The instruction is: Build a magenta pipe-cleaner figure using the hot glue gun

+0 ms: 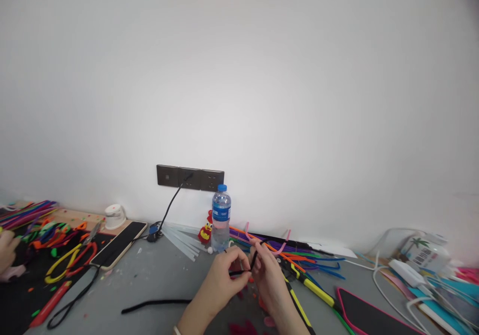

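Black stem [254, 260] pinched between both hands [248, 275].

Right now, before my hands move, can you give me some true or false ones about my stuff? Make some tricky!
1. The bottle has a blue cap. True.
2. The pink-edged phone is left of your hands. False: the pink-edged phone is on the right.
3. Your left hand and right hand are both on something thin and black. True.
4. The black cord is unplugged from the wall. False: the black cord goes into the middle socket.
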`<state>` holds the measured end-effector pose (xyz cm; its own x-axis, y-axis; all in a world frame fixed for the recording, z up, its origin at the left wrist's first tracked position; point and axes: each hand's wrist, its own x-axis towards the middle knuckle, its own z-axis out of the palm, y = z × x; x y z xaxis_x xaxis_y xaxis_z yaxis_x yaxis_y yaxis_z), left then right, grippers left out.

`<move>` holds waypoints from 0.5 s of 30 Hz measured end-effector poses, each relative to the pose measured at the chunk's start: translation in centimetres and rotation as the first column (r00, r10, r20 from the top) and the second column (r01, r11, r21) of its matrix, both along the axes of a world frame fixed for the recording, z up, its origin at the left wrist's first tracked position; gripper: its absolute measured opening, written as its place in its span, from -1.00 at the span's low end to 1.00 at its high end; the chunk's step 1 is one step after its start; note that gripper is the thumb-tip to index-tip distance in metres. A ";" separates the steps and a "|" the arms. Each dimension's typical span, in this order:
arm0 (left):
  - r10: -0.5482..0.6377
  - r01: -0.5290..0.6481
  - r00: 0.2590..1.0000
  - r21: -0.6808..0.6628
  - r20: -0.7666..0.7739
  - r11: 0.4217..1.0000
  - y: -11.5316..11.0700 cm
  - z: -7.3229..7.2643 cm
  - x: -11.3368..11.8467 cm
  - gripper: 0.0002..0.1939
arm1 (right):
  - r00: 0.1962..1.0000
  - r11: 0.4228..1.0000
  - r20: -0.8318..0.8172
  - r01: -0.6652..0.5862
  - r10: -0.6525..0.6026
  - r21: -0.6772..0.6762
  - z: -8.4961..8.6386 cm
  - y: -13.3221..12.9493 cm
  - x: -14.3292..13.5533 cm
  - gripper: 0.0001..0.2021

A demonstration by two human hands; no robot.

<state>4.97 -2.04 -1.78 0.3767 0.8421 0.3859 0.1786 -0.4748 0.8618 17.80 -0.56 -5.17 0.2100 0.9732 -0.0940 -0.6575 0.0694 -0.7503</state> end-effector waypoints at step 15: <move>-0.011 0.013 0.999 0.045 -0.052 0.999 -0.5 0.6 0.0 -0.79 | 0.989 0.988 -0.015 -0.148 0.149 0.040 0.1 -0.3 -0.7 -0.66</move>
